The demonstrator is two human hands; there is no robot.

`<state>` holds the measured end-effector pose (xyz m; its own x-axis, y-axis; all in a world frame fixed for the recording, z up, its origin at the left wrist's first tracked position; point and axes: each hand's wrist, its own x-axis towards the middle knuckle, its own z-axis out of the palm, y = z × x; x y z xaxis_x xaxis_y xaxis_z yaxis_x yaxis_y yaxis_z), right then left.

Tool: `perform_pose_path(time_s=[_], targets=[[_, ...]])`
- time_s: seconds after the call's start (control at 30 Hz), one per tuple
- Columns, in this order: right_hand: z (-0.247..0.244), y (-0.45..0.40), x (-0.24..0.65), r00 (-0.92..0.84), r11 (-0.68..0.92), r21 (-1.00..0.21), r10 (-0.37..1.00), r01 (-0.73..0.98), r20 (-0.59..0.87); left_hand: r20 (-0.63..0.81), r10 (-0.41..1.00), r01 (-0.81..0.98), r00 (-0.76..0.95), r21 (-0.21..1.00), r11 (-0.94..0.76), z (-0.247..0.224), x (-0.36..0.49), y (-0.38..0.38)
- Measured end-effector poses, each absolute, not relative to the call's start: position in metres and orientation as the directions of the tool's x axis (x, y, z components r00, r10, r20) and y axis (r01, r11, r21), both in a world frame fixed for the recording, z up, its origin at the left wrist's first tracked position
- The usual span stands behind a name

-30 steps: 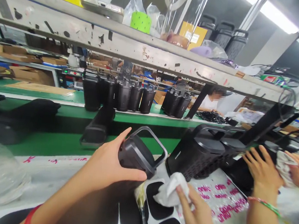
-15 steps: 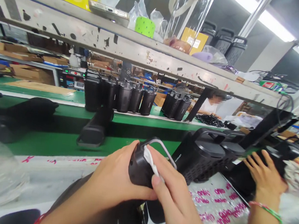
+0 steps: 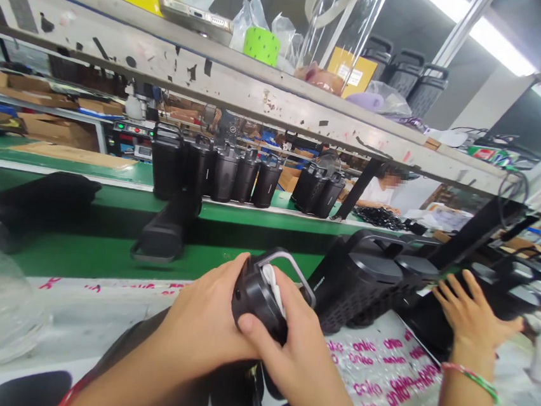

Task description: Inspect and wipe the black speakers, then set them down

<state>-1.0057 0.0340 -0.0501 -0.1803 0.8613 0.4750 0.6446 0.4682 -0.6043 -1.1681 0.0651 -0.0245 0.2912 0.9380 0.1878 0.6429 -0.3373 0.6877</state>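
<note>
A long green conveyor belt (image 3: 102,257) crosses a factory workstation, seen from head height. Above the belt, a scuffed grey metal shelf (image 3: 215,76) spans the view, holding a phone (image 3: 195,20), a roll of green tape (image 3: 261,46) and plastic bags (image 3: 244,28). Along the belt's far edge stand two groups of upright black cylindrical units (image 3: 225,173). Just past the belt's near edge, to the right, are larger black units with a woven-looking texture (image 3: 358,288), beside a plastic sheet printed in pink lettering (image 3: 378,373).

At the near edge of the belt, the person holds a black cylindrical device (image 3: 254,297) with a metal-rimmed carry handle, tilted off upright. The left hand (image 3: 207,312) is closed firmly around its body from the side and below. The right hand (image 3: 297,352) curls over its other side, pressing a white cloth (image 3: 272,287) against the device, just under the handle. Off to the right of both, a co-worker's open hand (image 3: 470,318), wearing a beaded bracelet, is spread near a dark object.
</note>
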Motion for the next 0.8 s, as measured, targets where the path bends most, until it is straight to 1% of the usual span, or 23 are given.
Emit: perform_pose_path(time_s=[0.07,0.13,0.2,0.23,0.3,0.37,0.43,0.53,0.6,0.67,0.73,0.8], targets=[[-0.053,0.027,-1.004,-0.219,0.491,-0.483,0.829,0.725,0.514,0.197,0.94,0.649,0.28,0.682,-0.337,-0.03,-1.167,0.057],[-0.049,0.022,-1.003,-0.266,0.522,-0.369,0.786,0.769,0.558,0.27,0.922,0.615,0.278,0.687,-0.387,-0.036,-1.165,0.049],[-0.039,0.019,-1.003,-0.301,0.551,-0.299,0.747,0.779,0.592,0.363,0.893,0.556,0.267,0.698,-0.45,-0.041,-1.164,0.046],[-0.033,0.02,-1.003,-0.309,0.561,-0.291,0.739,0.775,0.599,0.388,0.883,0.531,0.264,0.706,-0.469,-0.042,-1.164,0.046],[-0.022,0.022,-1.002,-0.324,0.583,-0.309,0.734,0.751,0.597,0.39,0.87,0.5,0.301,0.712,-0.493,-0.041,-1.165,0.048],[-0.016,0.025,-1.001,-0.309,0.584,-0.353,0.745,0.731,0.592,0.357,0.848,0.485,0.393,0.703,-0.52,-0.036,-1.168,0.052],[-0.016,0.026,-0.999,-0.301,0.573,-0.372,0.759,0.73,0.578,0.302,0.836,0.454,0.457,0.729,-0.512,-0.031,-1.17,0.056],[-0.018,0.025,-0.997,-0.297,0.549,-0.385,0.784,0.742,0.545,0.231,0.864,0.358,0.448,0.839,-0.41,-0.027,-1.169,0.06],[-0.018,0.026,-0.998,-0.259,0.514,-0.442,0.815,0.735,0.518,0.23,0.871,0.311,0.435,0.869,-0.385,-0.027,-1.165,0.062],[-0.017,0.029,-0.999,-0.203,0.453,-0.507,0.857,0.733,0.474,0.225,0.878,0.305,0.422,0.877,-0.371,-0.028,-1.16,0.065],[-0.017,0.031,-1.001,-0.156,0.413,-0.497,0.864,0.763,0.478,0.215,0.887,0.299,0.408,0.887,-0.352,-0.028,-1.156,0.067],[-0.018,0.031,-1.003,-0.131,0.419,-0.406,0.809,0.812,0.573,0.231,0.883,0.268,0.41,0.894,-0.358,-0.027,-1.153,0.067]])
